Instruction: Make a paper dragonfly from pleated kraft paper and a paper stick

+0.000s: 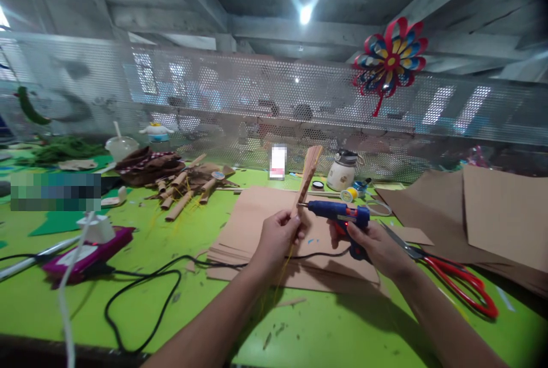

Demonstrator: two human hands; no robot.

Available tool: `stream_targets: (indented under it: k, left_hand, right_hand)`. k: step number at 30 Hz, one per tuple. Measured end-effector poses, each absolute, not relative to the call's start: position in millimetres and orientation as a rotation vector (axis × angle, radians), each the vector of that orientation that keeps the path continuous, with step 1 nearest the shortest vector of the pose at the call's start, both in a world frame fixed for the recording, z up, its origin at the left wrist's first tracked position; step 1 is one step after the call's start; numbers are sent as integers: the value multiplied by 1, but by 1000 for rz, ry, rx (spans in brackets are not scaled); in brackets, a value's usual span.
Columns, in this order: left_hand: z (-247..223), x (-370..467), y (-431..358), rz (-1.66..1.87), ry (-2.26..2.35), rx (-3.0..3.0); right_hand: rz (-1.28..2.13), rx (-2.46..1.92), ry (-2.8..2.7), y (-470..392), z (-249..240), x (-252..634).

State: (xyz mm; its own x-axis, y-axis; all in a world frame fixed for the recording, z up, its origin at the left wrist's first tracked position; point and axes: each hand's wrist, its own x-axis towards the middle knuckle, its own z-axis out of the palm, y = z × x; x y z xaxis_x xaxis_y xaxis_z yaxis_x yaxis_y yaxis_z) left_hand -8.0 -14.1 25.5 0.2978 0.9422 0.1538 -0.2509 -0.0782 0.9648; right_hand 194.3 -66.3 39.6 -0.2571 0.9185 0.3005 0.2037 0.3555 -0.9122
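Observation:
My left hand (280, 232) is closed around the lower end of a rolled brown paper piece (309, 173), which tilts up and to the right. Yellow thread hangs below that hand. In my right hand (371, 241) is a blue hot glue gun (334, 210), its nozzle pointing left at the paper roll, close to my left fingers. Whether the nozzle touches the paper I cannot tell. A stack of brown paper sheets (252, 214) lies under both hands. To the right of my right hand lie red-handled scissors (458, 282).
Several brown paper rolls (182, 202) with yellow threads lie at left. A purple power strip (92, 254) and a black cord (158, 299) occupy the left front. A jar (342, 171), a yellow spool (349, 194) and large brown sheets (505, 214) stand or lie at right. A perforated metal screen (240, 88) rises behind.

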Motion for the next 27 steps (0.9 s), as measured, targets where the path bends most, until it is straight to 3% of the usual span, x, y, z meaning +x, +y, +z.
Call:
stream_targets:
  k: [27]
  left_hand:
    - [33, -10, -20, 1153, 703, 1149]
  right_hand:
    - [896, -1097, -1664, -71, 47, 186]
